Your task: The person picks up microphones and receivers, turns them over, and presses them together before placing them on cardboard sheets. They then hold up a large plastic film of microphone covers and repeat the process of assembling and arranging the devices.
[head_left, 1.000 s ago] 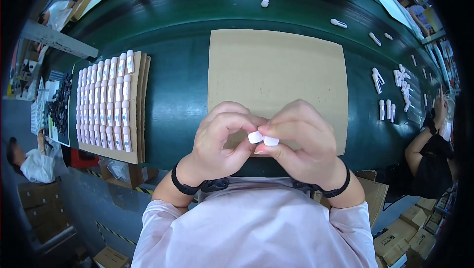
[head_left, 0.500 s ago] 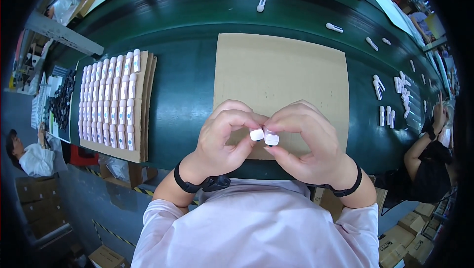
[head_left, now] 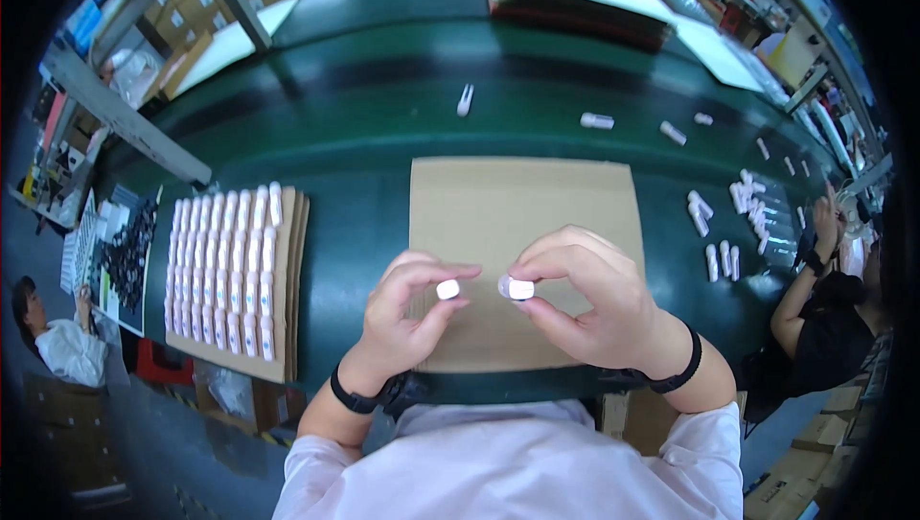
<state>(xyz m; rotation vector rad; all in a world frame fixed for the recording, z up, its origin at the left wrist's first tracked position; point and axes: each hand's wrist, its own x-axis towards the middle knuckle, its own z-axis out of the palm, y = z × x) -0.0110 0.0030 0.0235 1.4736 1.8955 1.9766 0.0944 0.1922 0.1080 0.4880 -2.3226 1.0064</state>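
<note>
Over the sheet of brown cardboard point(head_left: 517, 223) I hold two small, pale pinkish-white pieces apart. My left hand point(head_left: 398, 314) pinches one white piece point(head_left: 448, 289) between thumb and fingers; only its bright end shows. A second white piece point(head_left: 518, 287), with a rounded pinkish part at its left, is gripped by thumb and fingers of my right hand point(head_left: 599, 300). Both pieces are seen end-on, so their length is hidden. To the left, several rows of pale wand-shaped devices point(head_left: 222, 266) with blue dots lie on stacked cardboard point(head_left: 292, 280).
Loose pale wands point(head_left: 700, 213) lie on the green work surface point(head_left: 355, 232) at the right; several more are scattered along its far side. A metal post point(head_left: 144, 127) stands far left, near a pile of black parts point(head_left: 125, 256). Other people sit at both sides.
My hands were close together with the two pieces side by side; now they are apart, the left one further left. The whole view has tilted up, showing more of the far side.
</note>
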